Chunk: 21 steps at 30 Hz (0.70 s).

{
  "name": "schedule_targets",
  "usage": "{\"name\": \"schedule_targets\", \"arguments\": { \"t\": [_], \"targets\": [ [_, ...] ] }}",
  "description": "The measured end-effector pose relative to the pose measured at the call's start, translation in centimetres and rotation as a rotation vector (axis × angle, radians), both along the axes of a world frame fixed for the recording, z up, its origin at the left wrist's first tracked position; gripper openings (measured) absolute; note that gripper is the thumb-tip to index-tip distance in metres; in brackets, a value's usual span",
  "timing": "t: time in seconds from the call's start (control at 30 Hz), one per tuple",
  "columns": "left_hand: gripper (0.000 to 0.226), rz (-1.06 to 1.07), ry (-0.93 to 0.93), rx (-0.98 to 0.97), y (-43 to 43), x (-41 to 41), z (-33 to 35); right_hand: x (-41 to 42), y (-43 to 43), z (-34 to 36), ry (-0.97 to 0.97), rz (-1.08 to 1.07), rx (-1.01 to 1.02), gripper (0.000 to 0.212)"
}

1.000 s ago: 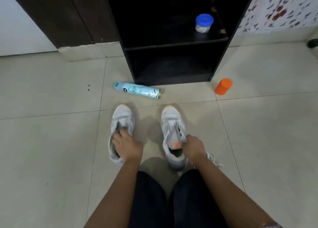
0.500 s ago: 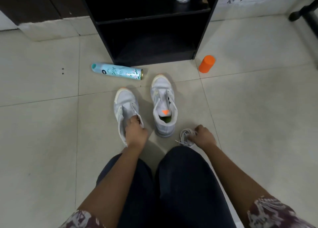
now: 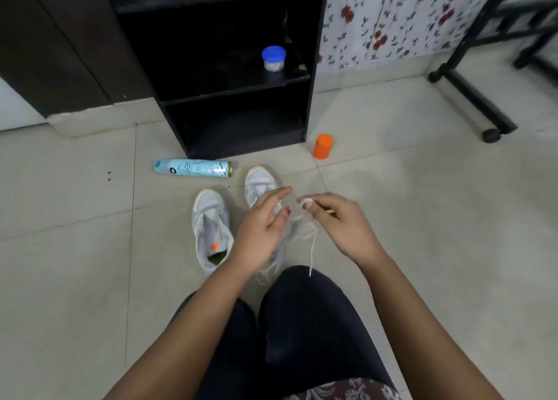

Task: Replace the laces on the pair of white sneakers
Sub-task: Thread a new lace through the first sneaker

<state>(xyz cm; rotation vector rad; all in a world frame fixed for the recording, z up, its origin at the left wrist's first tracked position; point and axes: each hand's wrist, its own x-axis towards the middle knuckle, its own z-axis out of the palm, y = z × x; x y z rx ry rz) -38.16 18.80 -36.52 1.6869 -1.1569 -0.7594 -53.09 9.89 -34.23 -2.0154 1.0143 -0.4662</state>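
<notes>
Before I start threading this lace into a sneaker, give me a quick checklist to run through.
1. Lace pinched in right hand: ok.
2. Lace free of knots: cannot tell, blurred.
3. Left hand free to help: ok, fingers straight.
4. Open sneaker unlaced: ok, no lace across its tongue.
5. Other sneaker eyelets in view: not ok, left hand covers them.
</notes>
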Motion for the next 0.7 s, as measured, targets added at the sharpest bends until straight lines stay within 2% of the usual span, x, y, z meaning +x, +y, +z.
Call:
{"name": "schedule_targets", "arguments": {
  "t": [0.07, 0.1, 0.2, 0.27, 0.33, 0.43, 0.5, 0.53, 0.6, 0.63, 0.67, 0.7],
  "targets": [
    [0.031, 0.0, 0.082, -0.015, 0.3, -0.7, 2.1, -0.5, 0.1, 2.0, 0.096, -0.014, -0.092, 0.025],
    [0.027, -0.039, 0.116, -0.008, 0.4, -1.1, 3.2, -0.9, 0.2, 3.1, 0.036, -0.011, -0.026, 0.028],
    [0.014, -0.2, 0.238, 0.014, 0.9, -2.1, 6.0, -1.2, 1.4, 6.8, -0.389, 0.007, 0.274, 0.028],
    [0.016, -0.183, 0.32, -0.027, 1.6, -2.3, 7.2, -2.0, 1.4, 7.6, -0.494, -0.104, 0.321, 0.024],
    [0.023, -0.039, 0.389, -0.068, 2.5, -1.8, 7.5, -3.3, 0.5, 6.5, -0.523, -0.261, 0.354, 0.022],
    [0.028, 0.196, 0.552, -0.115, 3.6, 0.1, 6.9, -5.7, -0.3, 2.9, -0.35, -0.456, 0.369, 0.027],
    [0.035, 0.23, 0.718, -0.165, 4.2, 0.8, 6.8, -6.5, -0.5, -0.1, -0.209, -0.49, 0.396, 0.031],
    [0.04, 0.234, 0.829, -0.194, 4.6, 0.9, 7.0, -6.7, -0.3, -1.5, -0.085, -0.473, 0.362, 0.029],
    [0.045, 0.219, 1.002, -0.255, 4.8, 0.6, 7.4, -6.5, 0.5, -3.5, 0.308, -0.363, 0.181, 0.017],
    [0.043, 0.204, 1.022, -0.26, 4.6, 0.2, 7.4, -5.8, 1.0, -3.9, 0.421, -0.272, 0.097, 0.025],
    [0.04, 0.186, 1.009, -0.242, 4.5, -0.2, 7.2, -4.5, 1.8, -3.7, 0.404, -0.155, 0.038, 0.048],
    [0.037, 0.156, 0.974, -0.212, 4.2, -1.0, 7.2, -3.0, 2.6, -3.1, 0.275, -0.016, 0.044, 0.07]
  ]
}}
